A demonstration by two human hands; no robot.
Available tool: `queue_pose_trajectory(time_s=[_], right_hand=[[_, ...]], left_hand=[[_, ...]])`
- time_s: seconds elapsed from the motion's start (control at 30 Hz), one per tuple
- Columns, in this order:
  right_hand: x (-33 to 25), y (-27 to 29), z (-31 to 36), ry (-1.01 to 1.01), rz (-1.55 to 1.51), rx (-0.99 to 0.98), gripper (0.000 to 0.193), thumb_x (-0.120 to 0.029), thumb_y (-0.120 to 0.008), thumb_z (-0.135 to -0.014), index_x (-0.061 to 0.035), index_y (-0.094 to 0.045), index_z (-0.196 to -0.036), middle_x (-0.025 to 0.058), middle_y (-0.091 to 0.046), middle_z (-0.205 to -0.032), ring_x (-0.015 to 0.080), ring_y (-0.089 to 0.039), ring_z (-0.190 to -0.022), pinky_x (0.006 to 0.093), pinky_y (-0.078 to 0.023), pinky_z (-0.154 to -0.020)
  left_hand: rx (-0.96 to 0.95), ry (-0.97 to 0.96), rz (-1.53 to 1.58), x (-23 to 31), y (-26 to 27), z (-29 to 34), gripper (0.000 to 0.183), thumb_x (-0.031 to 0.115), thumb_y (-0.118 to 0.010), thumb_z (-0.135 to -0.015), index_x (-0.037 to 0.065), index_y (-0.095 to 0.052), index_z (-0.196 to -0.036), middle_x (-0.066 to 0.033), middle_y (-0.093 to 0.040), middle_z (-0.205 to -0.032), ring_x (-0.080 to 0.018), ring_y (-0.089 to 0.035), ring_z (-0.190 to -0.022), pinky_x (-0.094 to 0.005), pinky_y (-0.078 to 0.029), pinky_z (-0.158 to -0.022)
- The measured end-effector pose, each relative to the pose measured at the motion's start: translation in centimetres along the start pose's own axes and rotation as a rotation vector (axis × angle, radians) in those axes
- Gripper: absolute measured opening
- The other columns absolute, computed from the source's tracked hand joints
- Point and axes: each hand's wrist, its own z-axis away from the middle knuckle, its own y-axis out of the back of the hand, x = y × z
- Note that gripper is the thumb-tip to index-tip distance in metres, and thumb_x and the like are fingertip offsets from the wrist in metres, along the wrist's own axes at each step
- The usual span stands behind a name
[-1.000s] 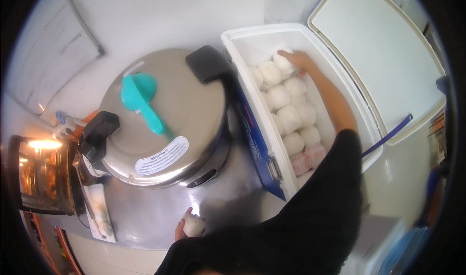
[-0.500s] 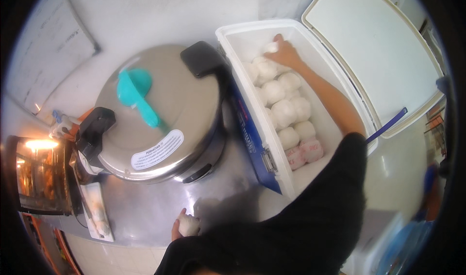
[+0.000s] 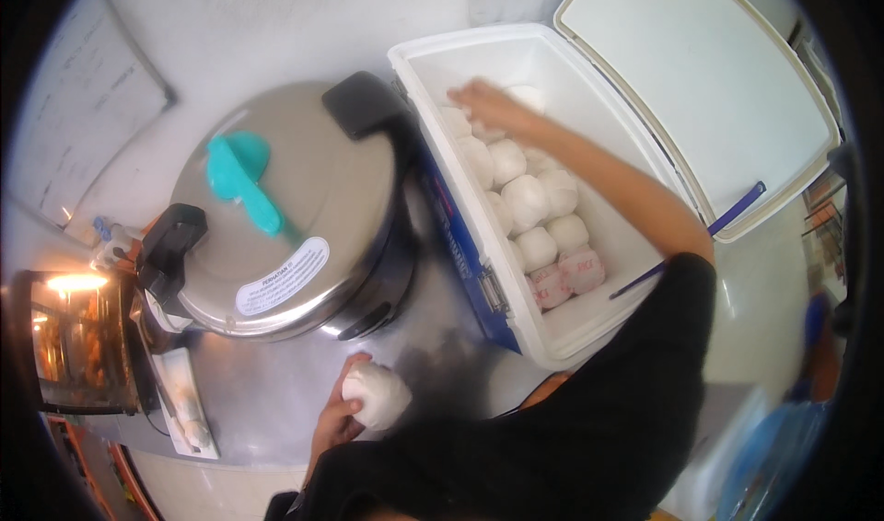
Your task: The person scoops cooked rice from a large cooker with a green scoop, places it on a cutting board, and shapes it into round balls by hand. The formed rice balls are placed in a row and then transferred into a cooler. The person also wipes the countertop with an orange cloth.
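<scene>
My left hand [image 3: 343,412] grips a round bundle in white wrapping [image 3: 379,396] above the metal counter's front part. My right arm reaches across a blue and white cooler box [image 3: 547,339], its lid swung up. Inside are several similar white round bundles [image 3: 524,201], stacked toward the far and left side, and two packets with red print [image 3: 583,271] at the near end. My right hand [image 3: 493,107] is over the far-left bundles, smeared by motion; whether its fingers hold anything is unclear. One white bundle [image 3: 527,98] lies just right of it.
Left of the cooler stands a large pot [image 3: 304,180] with a steel lid, black handles and a turquoise scoop [image 3: 241,176] on top. A lit glass display case [image 3: 78,337] and a white tray [image 3: 184,401] are at the left. The cooler's raised lid [image 3: 700,88] leans back right.
My right hand has moved left and nearer from the cooler's far end, away from the white bundle it was touching. My left hand has lifted its bundle up and right into fuller view.
</scene>
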Motion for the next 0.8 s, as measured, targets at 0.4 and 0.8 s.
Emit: queue_pose_trajectory(time_s=[0.4, 0.8], right_hand=[[-8.5, 4.7, 15.2, 0.567, 0.039, -0.169, 0.056, -0.019, -0.079, -0.069, -0.0122, -0.057, -0.12, 0.0036, -0.058, -0.114, 0.0177, -0.054, -0.111, 0.0337, -0.046, -0.094], [15.7, -2.6, -2.4, 0.123, 0.006, 0.462, 0.064, -0.037, -0.072, -0.079, -0.0022, -0.047, -0.126, 0.0221, -0.054, -0.122, 0.0348, -0.05, -0.115, 0.04, -0.04, -0.097]], left_hand=[[-0.133, -0.742, -0.383, 9.3, -20.9, -12.2, 0.055, 0.045, -0.037, -0.101, 0.026, -0.014, -0.147, -0.0155, -0.033, -0.144, -0.0263, -0.039, -0.131, -0.0495, -0.036, -0.104], [-0.485, -0.298, -0.527, 7.4, -2.6, 1.0, 0.034, 0.028, -0.057, -0.095, 0.0, -0.052, -0.113, -0.0183, -0.06, -0.114, -0.0279, -0.062, -0.102, -0.0404, -0.046, -0.091]])
